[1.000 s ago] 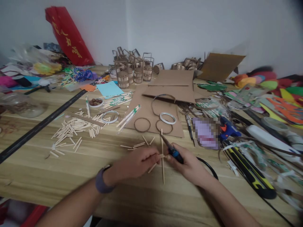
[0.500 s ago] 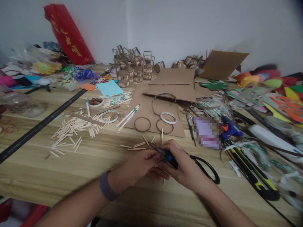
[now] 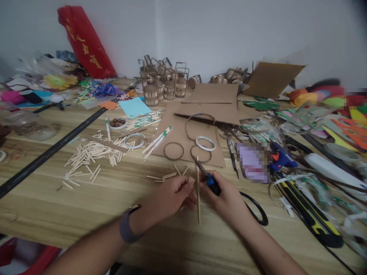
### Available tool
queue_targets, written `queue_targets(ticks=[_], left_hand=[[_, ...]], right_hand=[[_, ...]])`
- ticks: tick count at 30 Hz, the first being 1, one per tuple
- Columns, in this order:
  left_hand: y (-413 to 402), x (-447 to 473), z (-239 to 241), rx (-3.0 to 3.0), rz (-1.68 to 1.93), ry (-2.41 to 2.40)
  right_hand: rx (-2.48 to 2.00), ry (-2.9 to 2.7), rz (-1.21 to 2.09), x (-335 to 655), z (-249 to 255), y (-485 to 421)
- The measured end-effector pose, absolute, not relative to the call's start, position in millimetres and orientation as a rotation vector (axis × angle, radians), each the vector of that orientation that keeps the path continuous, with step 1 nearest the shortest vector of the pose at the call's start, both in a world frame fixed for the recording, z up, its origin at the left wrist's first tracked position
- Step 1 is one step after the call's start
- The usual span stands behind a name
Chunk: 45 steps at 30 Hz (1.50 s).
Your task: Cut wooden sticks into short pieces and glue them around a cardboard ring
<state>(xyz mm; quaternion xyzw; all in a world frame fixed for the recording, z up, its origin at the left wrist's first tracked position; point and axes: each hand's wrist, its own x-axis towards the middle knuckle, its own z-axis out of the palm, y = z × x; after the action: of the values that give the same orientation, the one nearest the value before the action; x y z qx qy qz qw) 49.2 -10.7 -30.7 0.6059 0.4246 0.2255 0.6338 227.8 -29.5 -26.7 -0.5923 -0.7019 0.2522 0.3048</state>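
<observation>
My left hand (image 3: 169,196), with a grey band on its wrist, is closed round short wooden sticks (image 3: 190,180) near the table's front. My right hand (image 3: 225,196) grips a blue-handled cutting tool (image 3: 207,175) whose dark jaws point up and left. A long thin wooden stick (image 3: 197,198) stands between the two hands, reaching from the tool's jaws down toward me. Both hands rest low over the wooden table (image 3: 86,202).
Cut sticks (image 3: 88,156) lie scattered at left, a few more (image 3: 166,175) just beyond my hands. Black scissors (image 3: 256,210) lie right of my right hand. Cardboard with rings and tape rolls (image 3: 189,143), small stick lanterns (image 3: 160,88), a glue gun (image 3: 279,158), and a long black ruler (image 3: 51,151) surround the area.
The hands, pressed together over the stick half a second ago, have drawn slightly apart. The long stick shows full length again, and the tool's jaws point up and left once more.
</observation>
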Motion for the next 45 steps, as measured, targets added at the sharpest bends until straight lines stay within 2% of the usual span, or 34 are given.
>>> queue_targets(ticks=[3,6,13,17,22,29,37,45], left_hand=[[-8.0,43.6,-23.3,1.921,0.506,1.328],[-7.5,41.3,-22.2,2.176,0.407,1.527],[-5.7,37.5,-28.7,2.322,0.730,1.383],[-3.8,34.4,-22.1,2.157,0.720,1.301],[-8.5,39.9,-25.8,1.604,0.555,0.949],[-21.9,55.1,-35.5,1.194,0.456,0.726],[-17.7,52.4,-31.3,1.094,0.519,0.770],[-5.7,46.5,-33.4,0.910,0.809,0.859]], right_hand=[[-1.834,-1.875,0.563,232.0,-30.7,-20.7],[-1.995,-1.951,0.444,229.1,-33.1,-15.8],[-2.028,-2.059,0.433,216.5,-35.9,-13.1],[-1.864,-1.907,0.593,222.8,-31.6,-11.4],[-1.544,-1.532,0.757,222.8,-13.9,-17.6],[-1.498,-1.265,0.704,210.7,-22.9,-28.0],[-1.459,-1.325,0.674,212.1,-29.8,-29.0],[-1.380,-1.786,0.630,208.7,-31.3,-36.9]])
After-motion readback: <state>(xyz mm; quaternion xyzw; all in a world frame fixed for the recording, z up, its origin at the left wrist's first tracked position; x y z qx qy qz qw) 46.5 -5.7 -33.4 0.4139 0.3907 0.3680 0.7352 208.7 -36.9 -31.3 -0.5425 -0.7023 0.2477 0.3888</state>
